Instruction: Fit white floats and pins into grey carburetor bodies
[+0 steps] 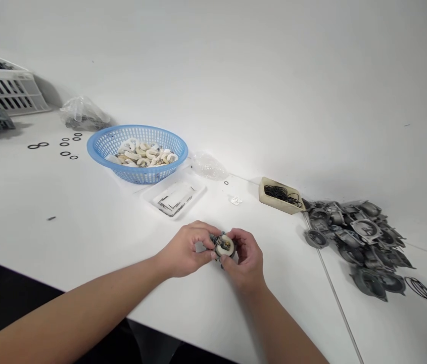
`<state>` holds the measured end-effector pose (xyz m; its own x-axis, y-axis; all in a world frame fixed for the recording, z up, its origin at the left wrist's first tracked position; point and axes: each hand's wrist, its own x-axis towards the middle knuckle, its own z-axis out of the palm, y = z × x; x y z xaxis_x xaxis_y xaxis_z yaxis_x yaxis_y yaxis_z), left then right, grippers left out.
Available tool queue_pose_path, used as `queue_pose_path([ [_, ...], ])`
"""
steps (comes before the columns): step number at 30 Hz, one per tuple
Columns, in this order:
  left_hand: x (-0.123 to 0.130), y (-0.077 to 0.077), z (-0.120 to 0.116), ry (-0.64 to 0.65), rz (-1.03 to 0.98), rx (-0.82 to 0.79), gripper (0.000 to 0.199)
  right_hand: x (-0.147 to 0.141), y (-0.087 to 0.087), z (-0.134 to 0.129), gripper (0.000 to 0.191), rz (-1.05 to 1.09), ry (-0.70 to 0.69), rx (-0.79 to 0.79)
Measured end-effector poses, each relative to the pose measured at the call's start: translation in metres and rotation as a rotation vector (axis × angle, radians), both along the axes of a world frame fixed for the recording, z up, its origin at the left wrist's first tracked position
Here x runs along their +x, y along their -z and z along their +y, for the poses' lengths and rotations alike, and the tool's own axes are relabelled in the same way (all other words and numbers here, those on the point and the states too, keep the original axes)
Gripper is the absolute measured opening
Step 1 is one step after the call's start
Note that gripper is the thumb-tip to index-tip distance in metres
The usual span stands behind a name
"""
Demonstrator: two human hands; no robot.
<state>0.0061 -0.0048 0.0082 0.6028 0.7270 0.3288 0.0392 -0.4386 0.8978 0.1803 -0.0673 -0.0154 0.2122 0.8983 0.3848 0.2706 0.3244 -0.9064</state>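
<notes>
A grey metal carburetor body sits between my hands, just above or on the white table. A cream-coloured, C-shaped float lies on its upper side, with a small brass part in the middle. My left hand pinches the left side of the body with thumb and forefinger. From the right, my right hand wraps around it, its thumb on the near edge of the float. The underside of the carburetor is hidden.
A blue basket of floats stands behind a white tray of thin pins. A box holds black rubber rings. Metal bowls are piled right. Rings, a plastic bag and a white crate are left.
</notes>
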Motion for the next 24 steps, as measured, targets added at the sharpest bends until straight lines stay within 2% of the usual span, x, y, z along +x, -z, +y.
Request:
queue_pose_path([
  [9,0.0001,-0.0006,0.0021,0.063,-0.033,-0.182,0.023,-0.0001,-0.0026,-0.0008,0.050,-0.048,-0.020,0.029],
  [20,0.0023,-0.0033,-0.0009,0.065,-0.030,-0.335,0.031,0.0003,-0.0042,-0.0019,0.053,-0.117,-0.018,0.007],
  [24,0.0031,-0.0021,-0.0009,0.039,-0.008,-0.299,0.032,-0.0022,-0.0044,-0.0020,0.052,-0.047,0.007,0.008],
])
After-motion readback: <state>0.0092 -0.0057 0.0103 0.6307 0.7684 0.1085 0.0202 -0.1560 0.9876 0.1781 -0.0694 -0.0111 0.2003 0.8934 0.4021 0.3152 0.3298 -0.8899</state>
